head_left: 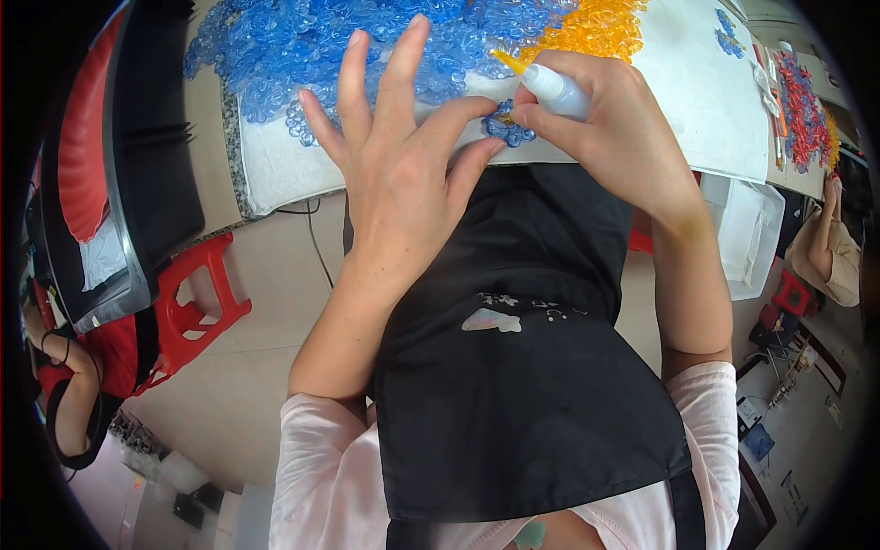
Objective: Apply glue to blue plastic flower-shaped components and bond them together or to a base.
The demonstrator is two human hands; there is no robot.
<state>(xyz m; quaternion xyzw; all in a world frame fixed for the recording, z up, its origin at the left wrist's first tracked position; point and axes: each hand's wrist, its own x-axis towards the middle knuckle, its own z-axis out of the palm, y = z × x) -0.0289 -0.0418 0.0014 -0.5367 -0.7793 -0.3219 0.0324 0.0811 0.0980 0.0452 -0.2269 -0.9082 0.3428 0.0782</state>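
A small ring of clear blue beads or petals point(521, 136), with some yellow in its middle, lies at the table's near edge. My left hand point(390, 160) pinches its left side between thumb and forefinger, the other fingers spread wide. My right hand point(623, 124) is closed around a white squeeze bottle point(563, 97) with a pointed yellow tip, which points up and left, away from the ring. My right thumb reaches the ring's right side; whether it presses on it I cannot tell. Beyond my hands are heaped clear blue plastic pieces point(275, 41) and orange-yellow ones point(596, 32).
White sheeting point(706, 110) covers the table. Another clear piece point(301, 124) lies beside my left fingers, and blue ones point(729, 37) sit far right. Black trays point(156, 156) and a red stool point(202, 302) stand left; a white bin point(747, 238) is right. Other people are at both sides.
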